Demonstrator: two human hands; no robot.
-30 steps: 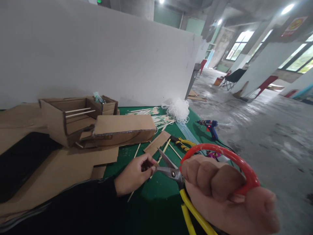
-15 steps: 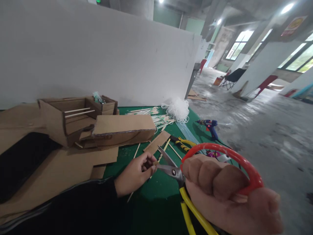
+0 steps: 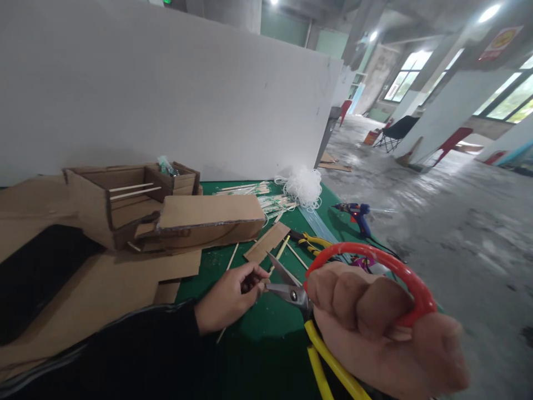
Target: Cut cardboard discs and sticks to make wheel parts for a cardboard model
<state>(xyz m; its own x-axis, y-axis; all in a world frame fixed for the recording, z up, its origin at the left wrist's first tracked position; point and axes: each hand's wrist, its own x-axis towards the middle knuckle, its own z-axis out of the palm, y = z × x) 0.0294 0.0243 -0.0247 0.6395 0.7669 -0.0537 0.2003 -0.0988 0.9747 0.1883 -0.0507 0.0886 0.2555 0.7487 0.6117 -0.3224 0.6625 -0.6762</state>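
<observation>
My right hand (image 3: 375,322) is wrapped round the red handle of the scissors (image 3: 375,253), whose blades are spread and point left. One blade tip reaches the fingertips of my left hand (image 3: 233,291). Those fingers are pinched together on a small piece, mostly hidden, that looks like brown cardboard. Beyond the blades a flat cardboard strip (image 3: 267,243) and thin wooden sticks (image 3: 298,257) lie on the green table (image 3: 258,355). Yellow handles (image 3: 333,361) of another tool show below my right hand.
A cardboard structure (image 3: 216,214) with an open box part stands at the left on cardboard sheets (image 3: 104,289). Farther back lie bundled sticks (image 3: 275,205) and white cord (image 3: 306,189). Yellow-black pliers (image 3: 314,241) and a blue glue gun (image 3: 356,214) are at the right.
My right hand and the scissors have shifted slightly left. The small piece at my left fingertips shows less than before. My left hand has hardly moved.
</observation>
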